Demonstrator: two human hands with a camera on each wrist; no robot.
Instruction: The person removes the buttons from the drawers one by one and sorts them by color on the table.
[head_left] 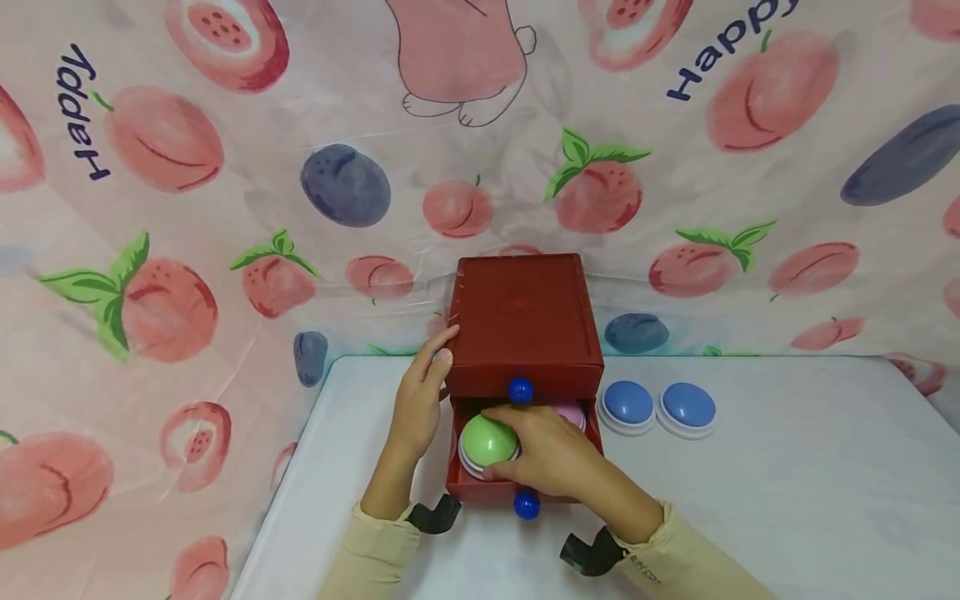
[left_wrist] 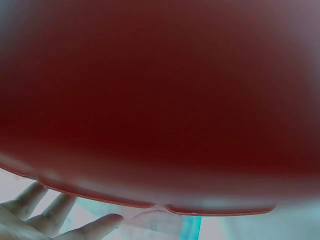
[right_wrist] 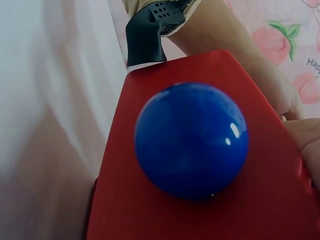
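A red two-drawer box point(head_left: 517, 312) stands against the patterned cloth, its lower drawer point(head_left: 483, 490) pulled out. Inside the drawer, on the left, sits a green domed push button point(head_left: 487, 440) on a white base. My right hand point(head_left: 558, 450) grips that button, fingers over its far edge and thumb at the near right. A pink button point(head_left: 572, 414) in the drawer's right part is mostly hidden behind this hand. Alongside the box's left wall rests my left hand point(head_left: 418, 408), fingers extended; the left wrist view shows its fingers point(left_wrist: 102, 227) beside the red wall point(left_wrist: 160, 100).
Two blue buttons point(head_left: 628, 404) on white bases stand on the white table point(head_left: 787, 483) to the right of the box. Blue ball knobs mark the upper drawer point(head_left: 521, 391) and the lower drawer front point(right_wrist: 192, 142). Fruit-patterned cloth point(head_left: 480, 150) hangs behind.
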